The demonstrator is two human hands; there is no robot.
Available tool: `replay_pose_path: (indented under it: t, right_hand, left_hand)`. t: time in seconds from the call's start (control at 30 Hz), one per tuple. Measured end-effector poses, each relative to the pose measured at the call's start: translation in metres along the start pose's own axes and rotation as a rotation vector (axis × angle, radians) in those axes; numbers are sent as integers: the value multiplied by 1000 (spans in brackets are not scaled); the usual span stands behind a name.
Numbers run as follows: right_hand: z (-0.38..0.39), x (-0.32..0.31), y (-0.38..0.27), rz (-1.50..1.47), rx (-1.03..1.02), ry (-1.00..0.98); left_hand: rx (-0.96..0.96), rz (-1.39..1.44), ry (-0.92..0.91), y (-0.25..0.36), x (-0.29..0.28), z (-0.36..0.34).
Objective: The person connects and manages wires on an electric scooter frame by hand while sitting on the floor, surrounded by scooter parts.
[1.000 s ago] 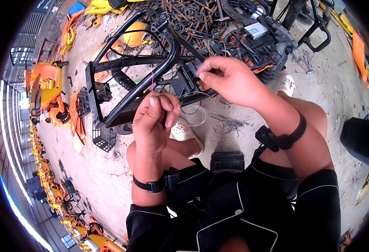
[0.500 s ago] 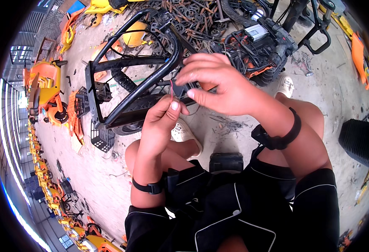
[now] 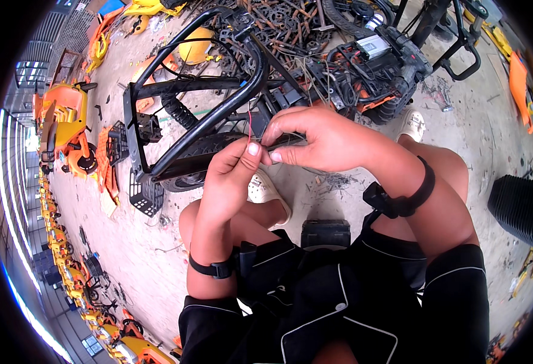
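Pinching a thin red wire [image 3: 250, 123] rising above its fingers, the left hand [image 3: 229, 173] now meets the right hand [image 3: 324, 138], whose spread fingers have curled in, bringing both to the wire; whether those grip is unclear. Beyond the fingers stands a black tubular metal frame [image 3: 204, 128].

Left hand [image 3: 230, 176] pinches thin red wire [image 3: 250, 126] between thumb and finger, right hand [image 3: 324, 141] just beside, bent black tubular metal frame [image 3: 209, 123] beyond.

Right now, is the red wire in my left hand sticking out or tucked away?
Sticking out: a length of red wire shows beyond the pinch of your left hand; the part inside is hidden.
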State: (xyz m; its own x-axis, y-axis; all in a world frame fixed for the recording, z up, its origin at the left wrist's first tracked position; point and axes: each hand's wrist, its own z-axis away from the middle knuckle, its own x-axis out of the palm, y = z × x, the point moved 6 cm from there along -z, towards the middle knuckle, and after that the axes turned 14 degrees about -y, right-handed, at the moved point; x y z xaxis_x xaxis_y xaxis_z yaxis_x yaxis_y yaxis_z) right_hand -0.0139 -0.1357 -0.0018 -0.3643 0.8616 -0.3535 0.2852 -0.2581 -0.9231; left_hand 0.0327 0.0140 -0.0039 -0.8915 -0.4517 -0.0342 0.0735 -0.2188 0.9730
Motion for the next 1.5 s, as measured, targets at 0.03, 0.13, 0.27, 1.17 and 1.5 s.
replay_pose_path:
  t: [0.03,0.13,0.27,1.17,1.5]
  right_hand:
    - [0,2,3,-30,33,-20]
    - [1,5,8,-149,80,-54]
    - [1,12,21,-488,84,-165]
    - [17,-12,38,-686,275,84]
    - [22,12,42,-816,356,-142]
  left_hand:
    - [6,0,-3,0,0,0]
    - [-8,29,10,-5,-5,2]
    - [20,94,13,-2,-3,-1]
    - [-20,58,-108,5,-2,3]
    - [398,230,-335,22,12,4]
